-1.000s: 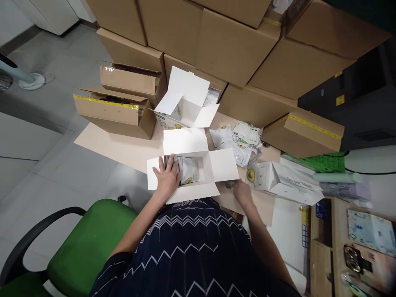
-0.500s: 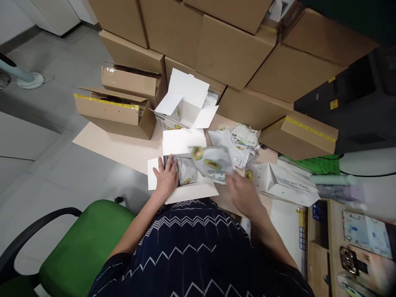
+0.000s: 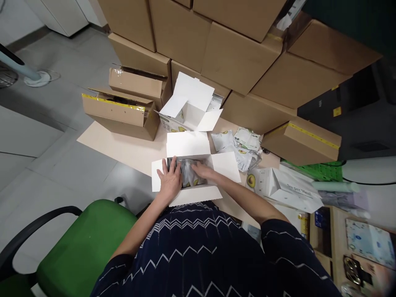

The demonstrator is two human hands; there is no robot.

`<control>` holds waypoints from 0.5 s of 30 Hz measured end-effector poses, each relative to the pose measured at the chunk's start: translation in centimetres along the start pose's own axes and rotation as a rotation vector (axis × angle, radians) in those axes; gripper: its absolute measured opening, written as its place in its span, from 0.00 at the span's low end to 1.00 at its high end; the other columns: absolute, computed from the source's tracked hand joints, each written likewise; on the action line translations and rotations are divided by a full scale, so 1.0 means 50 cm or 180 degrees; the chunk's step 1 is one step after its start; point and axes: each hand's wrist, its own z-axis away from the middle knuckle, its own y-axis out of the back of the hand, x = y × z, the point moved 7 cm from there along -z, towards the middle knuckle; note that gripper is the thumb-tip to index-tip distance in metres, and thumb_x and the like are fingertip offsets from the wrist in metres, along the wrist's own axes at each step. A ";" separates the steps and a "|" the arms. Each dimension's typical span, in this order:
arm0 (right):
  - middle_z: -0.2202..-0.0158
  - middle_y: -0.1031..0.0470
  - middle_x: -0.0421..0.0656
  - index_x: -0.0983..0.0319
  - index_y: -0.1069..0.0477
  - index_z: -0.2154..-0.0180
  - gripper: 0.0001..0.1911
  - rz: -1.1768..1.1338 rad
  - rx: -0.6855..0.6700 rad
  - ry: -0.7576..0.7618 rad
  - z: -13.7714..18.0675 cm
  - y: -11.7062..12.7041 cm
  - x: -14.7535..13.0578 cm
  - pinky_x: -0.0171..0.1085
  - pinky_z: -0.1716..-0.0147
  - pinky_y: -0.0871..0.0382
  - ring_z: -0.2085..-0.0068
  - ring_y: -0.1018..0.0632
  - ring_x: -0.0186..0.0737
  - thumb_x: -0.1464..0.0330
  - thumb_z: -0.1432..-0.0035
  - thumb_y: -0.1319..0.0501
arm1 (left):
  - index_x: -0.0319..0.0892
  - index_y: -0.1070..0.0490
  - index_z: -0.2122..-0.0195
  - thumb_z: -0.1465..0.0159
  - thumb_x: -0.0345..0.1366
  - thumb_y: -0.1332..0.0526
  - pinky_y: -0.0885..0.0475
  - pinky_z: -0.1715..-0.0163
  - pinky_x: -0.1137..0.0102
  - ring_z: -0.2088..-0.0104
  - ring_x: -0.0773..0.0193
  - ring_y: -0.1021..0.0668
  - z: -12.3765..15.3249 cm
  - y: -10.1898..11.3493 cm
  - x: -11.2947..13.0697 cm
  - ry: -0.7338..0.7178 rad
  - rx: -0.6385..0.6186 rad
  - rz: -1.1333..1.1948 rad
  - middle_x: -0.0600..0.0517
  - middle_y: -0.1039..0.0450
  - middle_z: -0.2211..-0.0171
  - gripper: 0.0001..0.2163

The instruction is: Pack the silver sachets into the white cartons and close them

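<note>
An open white carton (image 3: 188,144) lies in front of me with its flaps folded out. Silvery-white pouches (image 3: 188,176) with avocado pictures stand packed inside it. My left hand (image 3: 170,180) rests with spread fingers over the carton's left end, touching the packed pouches. My right hand (image 3: 203,170) reaches into the right part of the carton, its fingers closed at the top of a pouch; its fingertips are partly hidden.
Behind stands another open white carton (image 3: 185,117). Loose pouches (image 3: 224,140) and small printed packets (image 3: 247,139) lie to the right, beside a white "Super Meal" bag (image 3: 291,187). Brown boxes (image 3: 120,119) flank the table (image 3: 117,148); a green chair (image 3: 86,243) is at left.
My right hand has moved left with the avocado pouch, from above the carton's right side down into it. My left hand stays on the packed pouches. The view has shifted slightly.
</note>
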 end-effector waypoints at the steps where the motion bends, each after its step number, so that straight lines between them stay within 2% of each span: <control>1: 0.29 0.48 0.59 0.69 0.52 0.28 0.40 -0.0067 0.0057 -0.0166 -0.009 -0.004 -0.002 0.50 0.35 0.45 0.30 0.41 0.58 0.50 0.30 0.54 | 0.47 0.43 0.30 0.31 0.34 0.49 0.44 0.40 0.30 0.28 0.32 0.57 0.001 0.001 0.002 -0.0003 0.0000 -0.0021 0.49 0.60 0.25 0.27; 4: 0.30 0.46 0.60 0.68 0.54 0.28 0.45 -0.0434 0.0191 -0.0531 -0.035 -0.023 -0.001 0.54 0.38 0.40 0.32 0.40 0.62 0.44 0.33 0.56 | 0.48 0.42 0.31 0.31 0.34 0.47 0.44 0.40 0.31 0.28 0.32 0.58 0.002 0.001 0.003 -0.0025 -0.0009 -0.0040 0.49 0.59 0.25 0.27; 7: 0.31 0.43 0.58 0.63 0.49 0.29 0.45 -0.0770 0.0366 -0.0676 -0.056 -0.036 0.004 0.55 0.43 0.35 0.34 0.37 0.61 0.40 0.35 0.58 | 0.48 0.39 0.32 0.31 0.33 0.48 0.42 0.39 0.34 0.28 0.33 0.57 0.002 0.003 -0.004 -0.0037 0.0092 0.0187 0.48 0.57 0.26 0.25; 11: 0.35 0.36 0.56 0.59 0.44 0.32 0.40 -0.1334 0.0117 -0.0815 -0.060 -0.058 0.008 0.50 0.55 0.27 0.45 0.26 0.55 0.42 0.33 0.58 | 0.45 0.36 0.34 0.27 0.37 0.51 0.41 0.36 0.40 0.28 0.40 0.54 0.005 0.015 -0.017 -0.0162 0.0439 0.0656 0.45 0.50 0.28 0.22; 15: 0.44 0.28 0.53 0.60 0.40 0.36 0.32 -0.1554 -0.0004 -0.0782 -0.047 -0.059 0.000 0.39 0.65 0.29 0.59 0.25 0.41 0.49 0.30 0.58 | 0.50 0.33 0.37 0.27 0.44 0.50 0.51 0.39 0.27 0.29 0.32 0.55 0.015 0.027 0.014 -0.0713 0.0579 0.0469 0.47 0.46 0.29 0.20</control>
